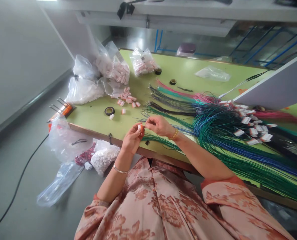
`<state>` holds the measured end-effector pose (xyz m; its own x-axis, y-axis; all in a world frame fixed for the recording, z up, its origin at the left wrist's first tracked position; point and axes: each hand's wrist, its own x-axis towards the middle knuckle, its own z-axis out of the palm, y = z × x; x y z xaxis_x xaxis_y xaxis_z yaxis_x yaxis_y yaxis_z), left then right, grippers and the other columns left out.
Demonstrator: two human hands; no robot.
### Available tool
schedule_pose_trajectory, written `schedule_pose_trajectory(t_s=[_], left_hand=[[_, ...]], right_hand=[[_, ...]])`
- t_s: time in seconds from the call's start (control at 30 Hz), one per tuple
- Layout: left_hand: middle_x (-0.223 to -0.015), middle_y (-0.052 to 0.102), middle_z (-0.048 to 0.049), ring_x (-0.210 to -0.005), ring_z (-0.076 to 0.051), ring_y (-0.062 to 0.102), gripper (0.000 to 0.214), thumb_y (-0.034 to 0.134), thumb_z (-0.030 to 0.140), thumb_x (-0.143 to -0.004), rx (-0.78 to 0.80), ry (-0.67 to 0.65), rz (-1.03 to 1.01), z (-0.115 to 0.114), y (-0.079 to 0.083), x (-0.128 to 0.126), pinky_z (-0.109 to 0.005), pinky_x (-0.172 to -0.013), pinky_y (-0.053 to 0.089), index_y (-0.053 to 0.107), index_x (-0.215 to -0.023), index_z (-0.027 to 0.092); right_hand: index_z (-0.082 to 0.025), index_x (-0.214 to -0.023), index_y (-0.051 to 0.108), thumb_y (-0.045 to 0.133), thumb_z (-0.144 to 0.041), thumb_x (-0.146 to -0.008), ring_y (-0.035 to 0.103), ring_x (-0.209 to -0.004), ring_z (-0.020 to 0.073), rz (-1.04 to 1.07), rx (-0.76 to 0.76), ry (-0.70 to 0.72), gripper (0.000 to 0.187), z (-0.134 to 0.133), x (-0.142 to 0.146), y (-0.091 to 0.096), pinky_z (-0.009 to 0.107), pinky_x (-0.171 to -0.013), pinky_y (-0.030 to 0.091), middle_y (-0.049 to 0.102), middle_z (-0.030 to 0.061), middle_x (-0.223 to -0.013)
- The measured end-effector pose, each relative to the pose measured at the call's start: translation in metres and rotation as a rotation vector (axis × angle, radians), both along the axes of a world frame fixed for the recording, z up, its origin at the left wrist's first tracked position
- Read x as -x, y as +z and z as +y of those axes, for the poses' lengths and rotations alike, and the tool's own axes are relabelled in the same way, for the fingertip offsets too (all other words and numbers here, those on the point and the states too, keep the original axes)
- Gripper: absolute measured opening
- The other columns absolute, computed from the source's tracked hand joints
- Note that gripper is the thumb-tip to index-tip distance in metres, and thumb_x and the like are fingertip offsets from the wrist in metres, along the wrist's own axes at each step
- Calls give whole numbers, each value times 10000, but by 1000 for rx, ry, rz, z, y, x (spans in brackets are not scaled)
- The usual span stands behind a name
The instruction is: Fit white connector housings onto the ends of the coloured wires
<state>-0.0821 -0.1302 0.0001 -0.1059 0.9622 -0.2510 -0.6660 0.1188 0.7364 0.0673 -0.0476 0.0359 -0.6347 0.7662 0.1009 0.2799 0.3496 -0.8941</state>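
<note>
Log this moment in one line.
left hand: holds white connector | right hand: pinched shut beside it | green table: wire bundles, loose connectors

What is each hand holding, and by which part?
Left hand pinches a small white connector by its body; right hand seems to pinch a thin wire near its end.

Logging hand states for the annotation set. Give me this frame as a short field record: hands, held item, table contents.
left hand: pinches a small white connector at the fingertips
right hand: fingertips pinched right beside the connector; anything held is too small to tell
wires: coloured wire bundles fanned across the green table, right of the hands
loose parts: connector pile and tape roll, beyond the left hand
bags: plastic bags at the table's far left corner
</note>
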Motion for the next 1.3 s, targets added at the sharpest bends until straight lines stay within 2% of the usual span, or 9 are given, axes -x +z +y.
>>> schedule_pose_trajectory(t_s=[0.17,0.47,0.67,0.83,1.03,1.13,1.3], left_hand=[[-944,682,-38,-786,-109,612,345,801,189,-679,-8,-51,-44,2,1,-4,-242,-752,502,709,-1011,194],[-919,696,-26,-804,-87,631,289,765,87,-699,15,-41,-107,4,-2,-8,-191,-755,495,718,-971,174],[-920,719,-43,-820,-115,646,327,824,146,-657,-2,-21,-8,4,-8,-8,-232,-771,490,727,-968,177],[-882,738,-50,-813,-130,659,399,885,246,-593,-68,46,141,3,-7,-10,-243,-762,493,742,-958,172],[-854,740,-48,-784,-137,658,396,883,312,-594,-79,92,332,2,-7,-16,-252,-726,495,750,-939,171],[-838,737,-47,-773,-135,656,406,887,327,-578,-44,100,343,3,-9,-19,-252,-715,496,748,-923,165],[-854,734,-46,-748,-125,659,427,898,296,-546,51,43,230,6,-7,-16,-254,-707,494,739,-916,155]], right_hand=[[-154,-723,574,516,-389,-818,333,-550,87,-5,6,-13,260,-16,-10,-4,240,-526,271,440,-40,-586],[-183,-684,498,505,-409,-852,336,-538,92,-85,-97,-95,281,-25,-15,-7,246,-532,257,444,-37,-567],[-193,-651,470,483,-413,-848,333,-530,94,-101,-57,-138,296,-29,-14,-8,250,-529,255,425,-40,-550],[-186,-635,483,478,-378,-834,327,-537,89,-55,11,-101,277,-29,-15,-7,245,-532,260,414,-44,-550],[-181,-632,485,494,-389,-841,324,-541,87,-18,6,-108,296,-29,-12,-17,246,-536,253,415,-45,-546],[-178,-637,492,499,-355,-834,335,-541,89,-31,-17,-118,265,-28,-12,-22,247,-542,263,428,-42,-550],[-168,-700,544,516,-357,-839,359,-548,91,-20,-32,-69,236,-28,-17,-18,239,-542,282,470,-37,-578]])
